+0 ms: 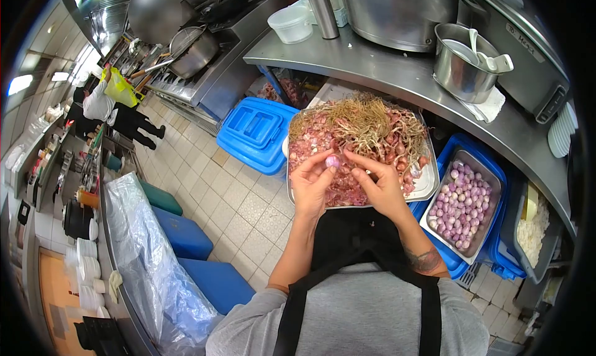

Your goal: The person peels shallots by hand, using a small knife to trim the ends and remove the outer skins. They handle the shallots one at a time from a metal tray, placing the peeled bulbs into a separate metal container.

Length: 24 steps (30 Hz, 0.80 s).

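Observation:
A peeled purple shallot [333, 161] sits between the thumb and forefinger of my left hand [310, 183], which is closed on it. My right hand [383, 188] is just to the right, its thumb and forefinger apart and pointing toward the shallot. I see nothing between those fingers. Both hands are above a metal tray [427, 185] heaped with loose reddish shallot skins [313, 132]. Unpeeled shallots with dry, stringy roots [366, 117] are piled at the tray's far side.
To the right, a steel pan [428, 222] holds many peeled shallots. A blue lidded bin [256, 132] stands left of the tray. Behind is a steel counter [397, 70] with a pot [462, 70] of utensils. Another person [102, 104] stands far left, holding a yellow bag [122, 90].

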Motion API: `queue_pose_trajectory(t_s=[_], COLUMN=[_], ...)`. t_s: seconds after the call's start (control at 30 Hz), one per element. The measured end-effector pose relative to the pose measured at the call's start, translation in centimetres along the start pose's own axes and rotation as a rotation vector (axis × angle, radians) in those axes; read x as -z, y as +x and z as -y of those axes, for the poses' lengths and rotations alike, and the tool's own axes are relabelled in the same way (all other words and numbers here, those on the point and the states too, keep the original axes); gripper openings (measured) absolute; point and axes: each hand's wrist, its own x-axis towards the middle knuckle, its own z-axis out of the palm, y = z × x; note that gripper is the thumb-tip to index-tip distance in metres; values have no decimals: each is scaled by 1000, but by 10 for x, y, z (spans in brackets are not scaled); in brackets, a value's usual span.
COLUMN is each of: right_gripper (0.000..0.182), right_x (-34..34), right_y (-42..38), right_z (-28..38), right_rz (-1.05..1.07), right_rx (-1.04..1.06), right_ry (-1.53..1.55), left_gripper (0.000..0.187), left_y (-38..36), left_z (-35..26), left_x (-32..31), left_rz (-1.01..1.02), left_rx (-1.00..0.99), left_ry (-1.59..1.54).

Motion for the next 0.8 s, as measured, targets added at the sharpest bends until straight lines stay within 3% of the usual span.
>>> queue_pose_trajectory(t_s=[0.1, 0.3, 0.4, 0.5, 0.63, 0.8], right_gripper=[31, 32, 32, 31, 33, 31], right_x=[-1, -4, 8, 6, -4, -5], right_y=[1, -1, -1, 1, -2, 0], right_z=[23, 0, 0, -4, 1, 15], right_rz=[33, 49, 112, -3, 16, 62], right_rx=[-71, 26, -436, -391, -127, -49], right_ry=[53, 50, 432, 480, 185, 81], left_gripper=[34, 38, 37, 34, 34, 34], left_y=[2, -2, -2, -2, 0, -1], left_z=[1, 4, -2, -4, -6, -3], left_x=[4, 6, 2, -2, -4, -4], left_rz=[48, 88, 57, 20, 50, 69], left_rx=[-36, -152, -96, -75, -90, -173], left_ry=[39, 121, 107, 50, 32, 49])
